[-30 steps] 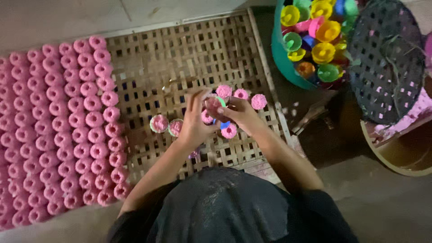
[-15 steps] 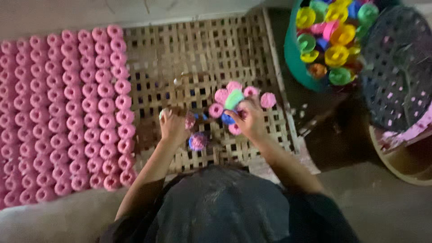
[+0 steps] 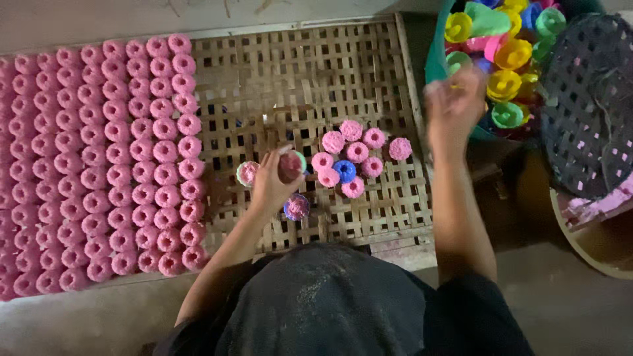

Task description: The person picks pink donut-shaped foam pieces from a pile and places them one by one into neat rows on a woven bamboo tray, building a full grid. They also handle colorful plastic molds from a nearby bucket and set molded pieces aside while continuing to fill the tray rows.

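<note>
From the head camera we look down on a woven bamboo lattice tray [image 3: 369, 86] that carries everything in front of us. Our left hand [image 3: 273, 188] sits near the middle of the tray's near half, its fingers [image 3: 285, 153] wrapped around a small green mould cup filled with pink paste [image 3: 291, 165], held just above the lattice. Just beside that hand, toward the tray's left side, stands a pale mould cup with pink filling [image 3: 247, 173], and at the hand's near side lies a blue-rimmed mould cup with pink filling [image 3: 297, 207]. To the right of the hand a loose cluster of pink flower-shaped cakes [image 3: 357, 152] rests on the lattice, with a single blue mould cup [image 3: 344, 171] among them. The tray's left half is packed with tidy rows of pink moulded cakes [image 3: 99, 165]. Our right hand [image 3: 453, 109] is raised past the tray's right edge, at the rim of a teal plastic tub [image 3: 435, 59] heaped with yellow, green and pink empty mould cups [image 3: 504, 62]; it is blurred, so we cannot tell whether its fingers are clenched. A dark round woven basket [image 3: 587, 105] stands beyond the tub.
</note>
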`<state>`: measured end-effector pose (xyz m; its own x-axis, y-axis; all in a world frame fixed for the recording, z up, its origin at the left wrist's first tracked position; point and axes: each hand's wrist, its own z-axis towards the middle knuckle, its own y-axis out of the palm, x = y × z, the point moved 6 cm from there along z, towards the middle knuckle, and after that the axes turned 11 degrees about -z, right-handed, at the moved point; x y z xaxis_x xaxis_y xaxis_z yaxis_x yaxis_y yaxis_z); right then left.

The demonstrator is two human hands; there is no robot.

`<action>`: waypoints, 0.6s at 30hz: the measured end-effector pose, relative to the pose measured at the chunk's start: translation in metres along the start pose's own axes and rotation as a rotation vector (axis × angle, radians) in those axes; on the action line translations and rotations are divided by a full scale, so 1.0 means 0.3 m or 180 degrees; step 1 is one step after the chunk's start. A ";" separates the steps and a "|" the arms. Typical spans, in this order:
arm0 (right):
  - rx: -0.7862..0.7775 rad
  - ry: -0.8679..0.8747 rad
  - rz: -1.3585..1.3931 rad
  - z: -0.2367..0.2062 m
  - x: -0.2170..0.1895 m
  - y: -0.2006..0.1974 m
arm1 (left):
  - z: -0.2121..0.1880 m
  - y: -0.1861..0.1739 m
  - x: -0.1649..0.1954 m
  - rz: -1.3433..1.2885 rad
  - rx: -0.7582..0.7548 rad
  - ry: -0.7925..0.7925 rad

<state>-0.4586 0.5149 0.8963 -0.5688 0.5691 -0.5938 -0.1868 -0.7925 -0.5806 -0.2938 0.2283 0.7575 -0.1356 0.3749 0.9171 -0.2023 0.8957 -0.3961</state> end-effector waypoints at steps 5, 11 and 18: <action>-0.2415 0.2238 0.1210 -0.369 -0.149 0.362 | -0.015 0.032 0.123 -0.1097 -0.0211 0.0358; -0.0978 0.0038 0.0603 -0.362 -0.195 0.378 | -0.063 0.031 0.113 -0.1065 -0.0242 0.0805; -0.1156 -0.0850 -0.0685 -0.369 -0.122 0.500 | -0.203 0.174 -0.152 0.1781 -0.1729 0.0369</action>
<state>-0.3771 0.3995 0.7691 -0.7421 0.5978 -0.3032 -0.0586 -0.5086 -0.8590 -0.2392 0.2725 0.6976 0.0307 0.8003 0.5988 0.3725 0.5468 -0.7498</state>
